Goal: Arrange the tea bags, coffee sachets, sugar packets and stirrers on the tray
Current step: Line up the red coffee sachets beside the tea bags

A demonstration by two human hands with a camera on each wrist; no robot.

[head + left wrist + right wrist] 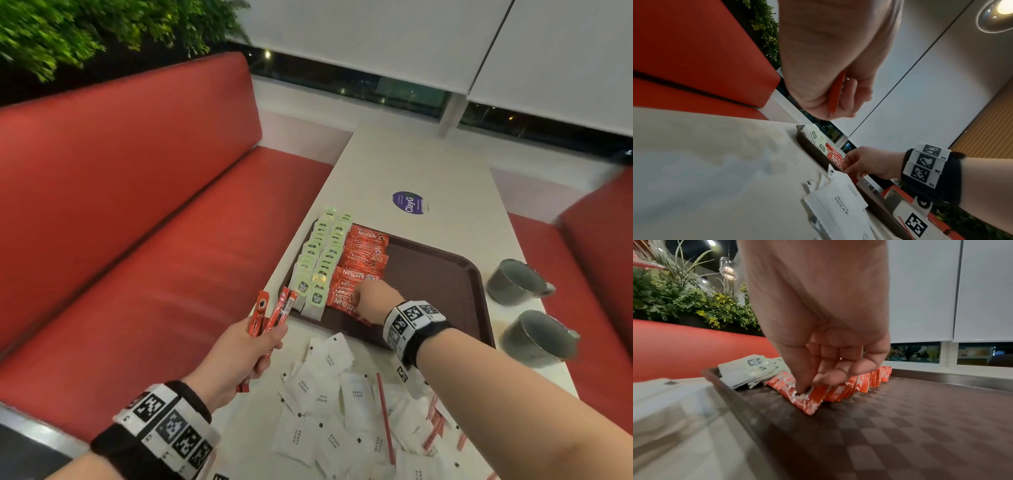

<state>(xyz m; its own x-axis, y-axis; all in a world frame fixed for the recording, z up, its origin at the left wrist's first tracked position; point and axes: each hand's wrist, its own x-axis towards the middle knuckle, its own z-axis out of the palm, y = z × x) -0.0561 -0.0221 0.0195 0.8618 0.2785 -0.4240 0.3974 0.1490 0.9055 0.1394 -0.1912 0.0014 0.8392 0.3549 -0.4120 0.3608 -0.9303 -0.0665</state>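
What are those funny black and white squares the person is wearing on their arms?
Each wrist wears a wide black fabric band. Over the left wristband and the right wristband sit white blocks printed with black square code patterns, a bit like pixel puzzles, set side by side around the wrist. The forearms are bare, with no sleeves, and the left hand and right hand wear no gloves.

We wear no sleeves; both forearms are bare. Each wrist carries a black fabric wristband (416,334) wrapped by a white strap of square black-and-white coded markers (171,426).
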